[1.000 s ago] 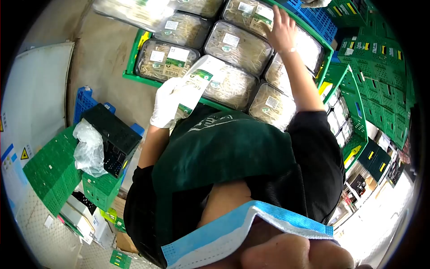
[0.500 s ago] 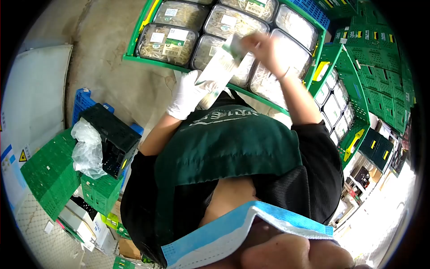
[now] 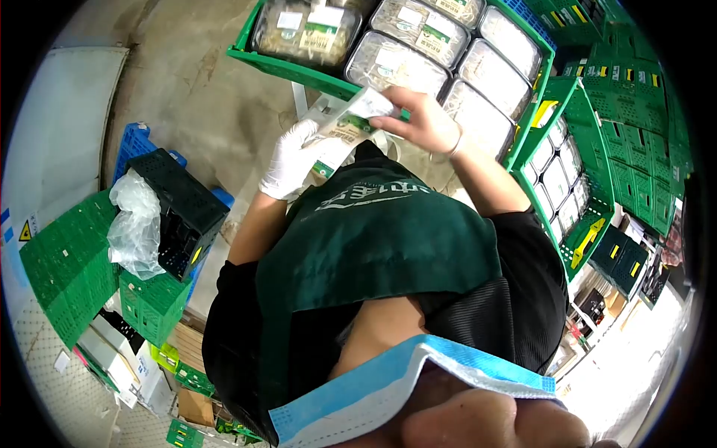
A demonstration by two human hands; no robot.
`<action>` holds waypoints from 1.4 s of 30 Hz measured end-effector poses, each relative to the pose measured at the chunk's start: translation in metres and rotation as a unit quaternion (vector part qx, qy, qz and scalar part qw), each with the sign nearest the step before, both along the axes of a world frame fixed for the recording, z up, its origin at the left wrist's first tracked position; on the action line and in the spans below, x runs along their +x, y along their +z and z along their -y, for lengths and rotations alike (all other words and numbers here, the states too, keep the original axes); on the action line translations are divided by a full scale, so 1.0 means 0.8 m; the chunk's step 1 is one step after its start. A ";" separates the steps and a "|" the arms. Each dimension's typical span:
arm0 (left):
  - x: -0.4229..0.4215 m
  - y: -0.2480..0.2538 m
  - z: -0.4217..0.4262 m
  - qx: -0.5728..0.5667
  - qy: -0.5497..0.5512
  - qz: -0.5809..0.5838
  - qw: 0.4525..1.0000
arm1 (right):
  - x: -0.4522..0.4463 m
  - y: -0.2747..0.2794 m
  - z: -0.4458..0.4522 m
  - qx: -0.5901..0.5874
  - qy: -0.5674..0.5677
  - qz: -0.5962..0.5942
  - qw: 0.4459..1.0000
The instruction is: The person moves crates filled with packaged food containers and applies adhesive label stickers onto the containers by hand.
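My left hand (image 3: 288,159), in a white glove, is closed around a strip of printed labels (image 3: 348,128) in front of the apron. The labels are white with green and beige printing, like those on the trays. My bare right hand (image 3: 420,119) pinches the upper right end of the strip between thumb and fingers. Just beyond my hands is a green crate (image 3: 317,80) holding several clear-lidded trays of what look like bean sprouts (image 3: 399,66). Some lids carry a green-and-beige label; trays on the right show none, though glare covers them.
At right stands a second green crate (image 3: 576,250) with more packed trays, and stacked green crates (image 3: 624,123) rise behind it. On the left, a black crate (image 3: 183,213) and a crumpled clear plastic bag (image 3: 138,224) lie by green crates (image 3: 67,261).
My right hand has come down and left, towards my body, with the label strip, and its blur is gone. The crate of trays sits higher and farther right in view.
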State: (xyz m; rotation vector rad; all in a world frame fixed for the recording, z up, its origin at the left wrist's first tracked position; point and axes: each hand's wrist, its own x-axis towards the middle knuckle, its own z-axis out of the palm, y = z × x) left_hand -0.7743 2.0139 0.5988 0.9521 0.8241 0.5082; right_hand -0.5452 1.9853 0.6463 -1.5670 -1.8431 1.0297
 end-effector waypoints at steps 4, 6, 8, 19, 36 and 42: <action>0.018 0.022 0.009 0.157 0.007 0.043 0.987 | -0.042 -0.019 0.030 0.070 0.022 -0.027 0.997; 0.020 0.010 0.020 0.155 -0.003 0.008 0.988 | -0.059 -0.018 0.046 0.002 -0.078 -0.017 0.997; 0.022 0.000 0.034 0.093 0.062 -0.006 0.994 | -0.038 -0.008 0.040 0.089 -0.063 0.054 0.993; -0.037 -0.007 0.045 0.039 0.058 -0.027 0.997 | 0.056 -0.094 -0.002 0.144 -0.199 0.471 0.847; 0.153 0.011 0.061 0.602 -0.194 -0.173 0.755 | 0.238 0.009 0.110 0.025 -0.228 0.162 0.960; 0.156 -0.022 0.065 0.239 -0.077 -0.112 0.961 | 0.216 -0.092 0.152 0.070 -0.163 0.398 0.900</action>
